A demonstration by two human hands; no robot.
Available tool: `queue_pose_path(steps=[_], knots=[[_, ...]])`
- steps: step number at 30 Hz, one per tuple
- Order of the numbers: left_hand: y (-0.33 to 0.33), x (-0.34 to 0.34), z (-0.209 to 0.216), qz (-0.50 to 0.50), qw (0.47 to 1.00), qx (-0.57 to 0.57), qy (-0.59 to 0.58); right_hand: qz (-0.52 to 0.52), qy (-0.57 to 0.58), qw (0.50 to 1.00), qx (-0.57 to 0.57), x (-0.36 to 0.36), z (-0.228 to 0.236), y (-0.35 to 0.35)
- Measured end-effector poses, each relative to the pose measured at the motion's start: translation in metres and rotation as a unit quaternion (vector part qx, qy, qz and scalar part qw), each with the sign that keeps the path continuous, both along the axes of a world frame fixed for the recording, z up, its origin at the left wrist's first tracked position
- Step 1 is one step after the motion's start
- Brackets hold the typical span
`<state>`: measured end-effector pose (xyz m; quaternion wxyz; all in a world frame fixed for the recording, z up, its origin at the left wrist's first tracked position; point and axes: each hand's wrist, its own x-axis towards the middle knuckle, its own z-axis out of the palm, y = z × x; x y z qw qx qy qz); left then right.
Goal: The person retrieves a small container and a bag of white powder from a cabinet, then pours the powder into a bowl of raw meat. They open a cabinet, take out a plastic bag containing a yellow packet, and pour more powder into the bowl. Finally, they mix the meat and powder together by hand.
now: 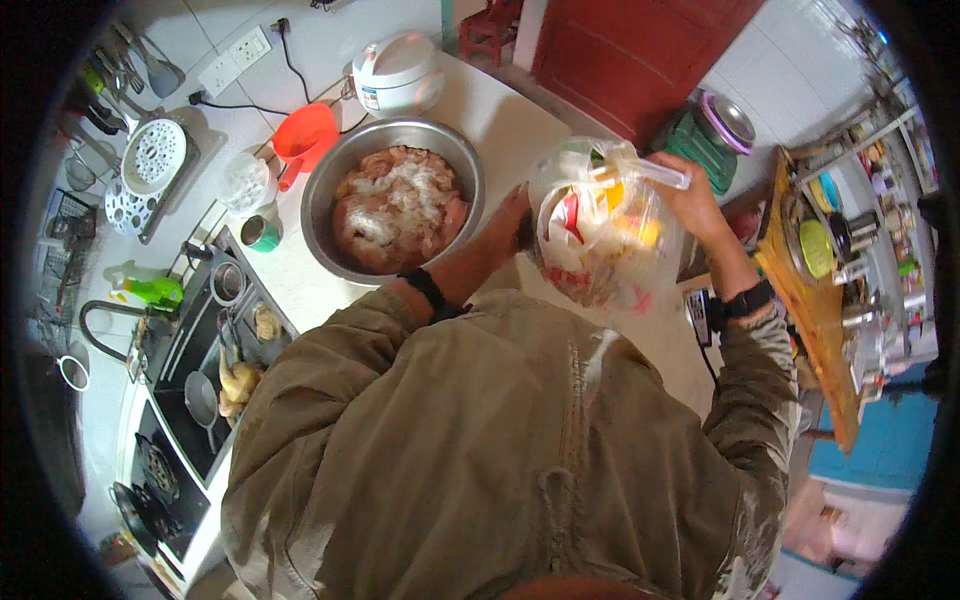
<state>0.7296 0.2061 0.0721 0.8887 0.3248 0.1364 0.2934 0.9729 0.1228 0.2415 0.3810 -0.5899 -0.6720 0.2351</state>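
A clear plastic bag (605, 235) with colourful packets inside is between my hands over the counter, right of a metal basin. My right hand (693, 198) is closed at its upper right edge, where a pale translucent strip (655, 172) sticks out by the fingers. Against the bag's left side is my left hand (515, 225), dark and partly in shadow. Its fingers are hidden. The wide metal basin (472, 215) contains pieces of raw meat (400, 205) with white powder heaped on top.
A white rice cooker (398, 75) and a red-orange plastic dipper (305, 137) stand behind the basin. At left, the sink (205, 345) has a plucked bird (240, 380) by it. A wooden board edge (800, 300) and crowded shelves are at right. A red door (640, 60) is beyond.
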Motion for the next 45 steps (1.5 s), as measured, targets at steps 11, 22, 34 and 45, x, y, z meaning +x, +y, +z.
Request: queue_pose_path(steps=[11, 22, 34, 45], knots=[[0.125, 0.06, -0.019, 0.435, 0.894, -0.035, 0.105, 0.259, -0.028, 0.965, -0.03, 0.056, -0.044, 0.305], [0.182, 0.081, -0.087, 0.658, 0.7, -0.192, 0.202, 0.382, 0.131, 0.91, -0.093, 0.009, -0.108, 0.445], [0.185, 0.098, 0.071, 0.516, 0.321, 0.396, 0.689, 0.473, 0.159, 0.845, -0.193, 0.043, -0.101, 0.483], [0.172, 0.038, 0.104, 0.675, 0.684, 0.141, 0.238, 0.385, 0.115, 0.899, -0.172, 0.158, -0.129, 0.479]])
